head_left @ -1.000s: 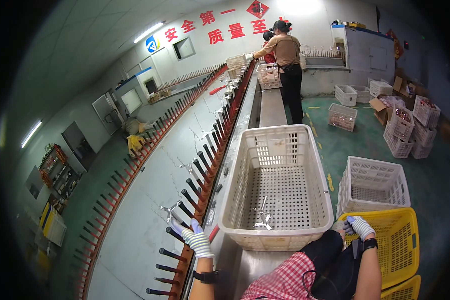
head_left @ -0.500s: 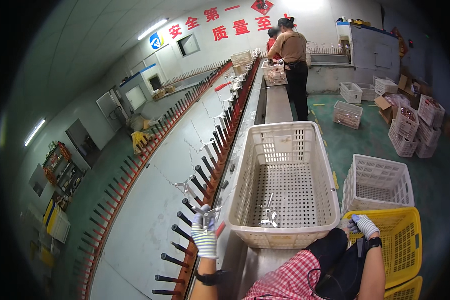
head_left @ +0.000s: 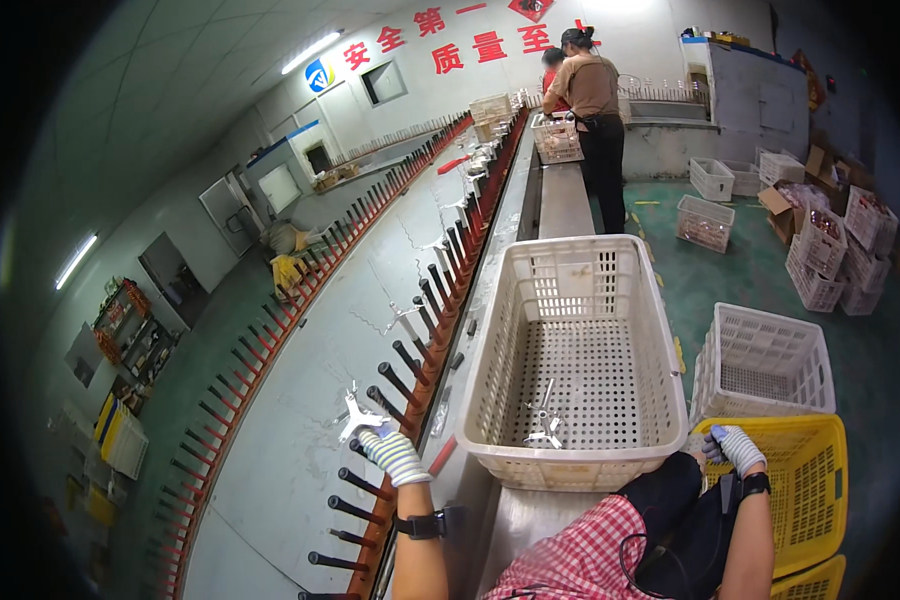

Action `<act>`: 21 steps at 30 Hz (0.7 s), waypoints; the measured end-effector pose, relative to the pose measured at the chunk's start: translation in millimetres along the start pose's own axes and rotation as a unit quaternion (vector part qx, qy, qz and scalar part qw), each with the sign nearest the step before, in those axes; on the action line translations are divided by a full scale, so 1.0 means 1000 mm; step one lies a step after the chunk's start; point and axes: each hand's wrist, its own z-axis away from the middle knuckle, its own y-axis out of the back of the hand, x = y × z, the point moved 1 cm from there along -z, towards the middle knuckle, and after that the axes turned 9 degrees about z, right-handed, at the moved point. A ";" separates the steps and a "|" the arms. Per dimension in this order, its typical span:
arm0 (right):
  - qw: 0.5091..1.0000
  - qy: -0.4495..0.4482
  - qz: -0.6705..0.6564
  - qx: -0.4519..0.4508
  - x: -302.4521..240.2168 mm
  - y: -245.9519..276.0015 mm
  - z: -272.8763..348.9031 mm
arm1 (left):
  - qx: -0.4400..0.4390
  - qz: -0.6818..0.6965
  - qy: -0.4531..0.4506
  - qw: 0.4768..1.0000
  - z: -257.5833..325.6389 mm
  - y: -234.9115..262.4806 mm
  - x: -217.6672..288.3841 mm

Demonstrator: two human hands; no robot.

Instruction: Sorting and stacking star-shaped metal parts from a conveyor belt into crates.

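Note:
My left hand [head_left: 394, 456], in a striped glove, reaches over the row of black-tipped pegs [head_left: 395, 380] on the near edge of the line. Its fingers close on a white three-armed part [head_left: 358, 416] with a thin upright piece. My right hand [head_left: 738, 449], gloved likewise, stays by my knee at the corner of the yellow crate [head_left: 808, 470]. Its fingers are curled, and whatever they hold, if anything, is hidden. Between my arms stands a large white perforated basket [head_left: 575, 455]. A few similar metal parts [head_left: 543, 430] lie on its bottom.
More three-armed parts [head_left: 402, 318] sit along the line. A second row of pegs [head_left: 225, 385] runs on its far side. An empty-looking white crate [head_left: 765, 405] stands on the floor at right. Two people [head_left: 588, 95] work farther up beside another white basket [head_left: 557, 138].
My left hand has moved left and tipped over the pegs toward the line. Pegs and parts sit slightly differently in the picture, which has shifted a little. My right hand stays put.

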 end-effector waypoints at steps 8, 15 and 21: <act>1.000 -0.003 0.019 -0.001 -0.004 0.000 0.001 | -0.052 0.193 0.012 0.980 -0.034 0.011 0.005; 1.000 -0.011 -0.004 -0.005 0.002 0.003 0.000 | -0.060 0.326 0.200 0.922 -0.024 -0.047 0.027; 1.000 -0.005 -0.002 -0.003 0.004 0.005 0.001 | 0.047 0.058 0.193 0.978 -0.026 -0.053 0.021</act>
